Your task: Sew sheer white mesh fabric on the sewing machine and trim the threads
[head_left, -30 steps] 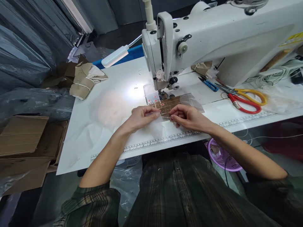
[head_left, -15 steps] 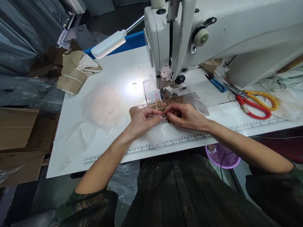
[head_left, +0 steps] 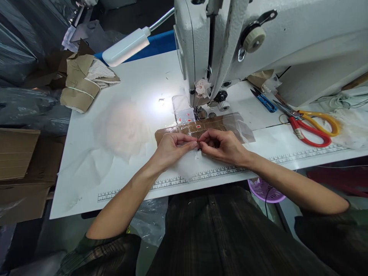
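Note:
My left hand [head_left: 174, 149] and my right hand [head_left: 222, 146] meet fingertip to fingertip at the near edge of a brown strip [head_left: 208, 123] with a shiny, clear taped surface. Both thumbs and forefingers are pinched together; what lies between them is too small to make out. Sheer white fabric [head_left: 186, 165] spreads below my fingers and off to the left. The strip lies in front of the needle area of a sewing machine [head_left: 194, 57]. Small red marks show on the metal plate and on the strip.
Red-and-yellow-handled scissors [head_left: 312, 128] and blue snips [head_left: 264, 100] lie at the right. A lamp [head_left: 126, 46] hangs over the back left, near a wrapped bundle [head_left: 82, 86]. A printed ruler [head_left: 218, 172] runs along the front edge. A purple basket [head_left: 266, 190] stands below.
The view has shifted slightly. My right thumb and forefinger have come closer to my left fingertips, and the small gap between my hands has narrowed.

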The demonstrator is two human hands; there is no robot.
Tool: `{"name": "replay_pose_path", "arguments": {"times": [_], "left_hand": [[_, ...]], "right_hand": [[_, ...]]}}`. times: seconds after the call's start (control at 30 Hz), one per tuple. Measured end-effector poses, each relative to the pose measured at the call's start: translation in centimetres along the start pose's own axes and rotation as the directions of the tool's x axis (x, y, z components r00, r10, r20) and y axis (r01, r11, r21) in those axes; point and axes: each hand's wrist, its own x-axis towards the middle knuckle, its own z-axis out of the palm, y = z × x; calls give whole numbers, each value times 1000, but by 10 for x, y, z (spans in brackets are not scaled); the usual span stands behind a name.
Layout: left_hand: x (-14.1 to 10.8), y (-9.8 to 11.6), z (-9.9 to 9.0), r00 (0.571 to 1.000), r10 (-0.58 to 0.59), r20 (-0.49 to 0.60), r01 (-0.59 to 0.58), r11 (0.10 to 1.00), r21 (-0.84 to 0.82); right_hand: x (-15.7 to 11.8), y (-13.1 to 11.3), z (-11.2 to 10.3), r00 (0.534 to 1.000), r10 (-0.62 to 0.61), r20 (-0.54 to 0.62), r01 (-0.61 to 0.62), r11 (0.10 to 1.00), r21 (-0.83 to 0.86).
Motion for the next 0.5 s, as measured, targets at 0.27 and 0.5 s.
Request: {"name": "replay_pose_path", "arguments": {"times": [0.27,0.5], "left_hand": [[-1,2,1,1000,-24,20,25,1000,-1],[0,2,1,999,-18,34,16,999,42]], "right_hand": [[1,2,2,998,-58,-20,58,998,10],[2,2,3,986,-162,-40,158,984,-76]]}}
